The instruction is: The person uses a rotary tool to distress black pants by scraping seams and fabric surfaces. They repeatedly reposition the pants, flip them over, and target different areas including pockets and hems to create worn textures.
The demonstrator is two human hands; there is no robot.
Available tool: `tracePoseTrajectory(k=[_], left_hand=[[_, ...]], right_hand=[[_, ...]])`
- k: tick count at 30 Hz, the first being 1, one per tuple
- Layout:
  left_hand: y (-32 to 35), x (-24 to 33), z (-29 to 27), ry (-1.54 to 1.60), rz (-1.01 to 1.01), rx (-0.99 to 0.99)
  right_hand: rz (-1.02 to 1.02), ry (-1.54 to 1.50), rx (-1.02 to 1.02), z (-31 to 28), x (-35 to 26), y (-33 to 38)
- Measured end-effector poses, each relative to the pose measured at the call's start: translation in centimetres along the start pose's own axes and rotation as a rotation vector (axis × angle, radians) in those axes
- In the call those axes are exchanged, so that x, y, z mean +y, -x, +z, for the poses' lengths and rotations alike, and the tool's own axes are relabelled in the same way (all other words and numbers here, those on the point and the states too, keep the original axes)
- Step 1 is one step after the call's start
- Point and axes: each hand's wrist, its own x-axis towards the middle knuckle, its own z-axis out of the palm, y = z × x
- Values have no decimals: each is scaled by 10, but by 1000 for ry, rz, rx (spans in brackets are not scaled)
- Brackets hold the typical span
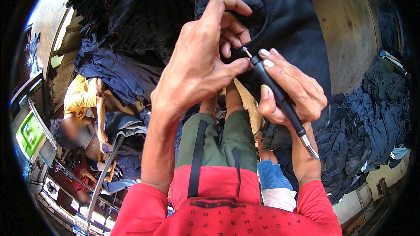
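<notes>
My right hand (295,89) grips a slim black handpiece (278,89) like a pen grinder, with a thin metal tip and a spring sleeve at its rear end. The tip points up and left, toward a pair of black trousers (302,26). My left hand (197,57) is over the trousers beside a curved, stitched pocket edge. Its fingers are bent and parted from the thumb, with nothing plainly held. The left thumb reaches to the handpiece's front end; whether it touches cannot be made out.
Dark garments are stacked at the upper left (127,13), and a blue heap (118,72) lies below them. More dark clothes (363,122) pile up at right. A person in a yellow shirt (81,96) sits at left near a curved metal rail (103,175).
</notes>
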Motion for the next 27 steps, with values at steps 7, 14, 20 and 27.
tracePoseTrajectory(k=[7, 14, 20, 27], left_hand=[[2, -6, 3, 68, 3, 24], [4, -14, 8, 132, 0, 49], [5, -19, 11, 180, -1, 73], [7, -21, 14, 245, -19, 93]], right_hand=[[-25, 9, 15, 1, 6, 3], [-20, -7, 33, 1, 7, 3], [-11, -3, 43, 1, 8, 2], [11, 20, 42, -2, 8, 2]])
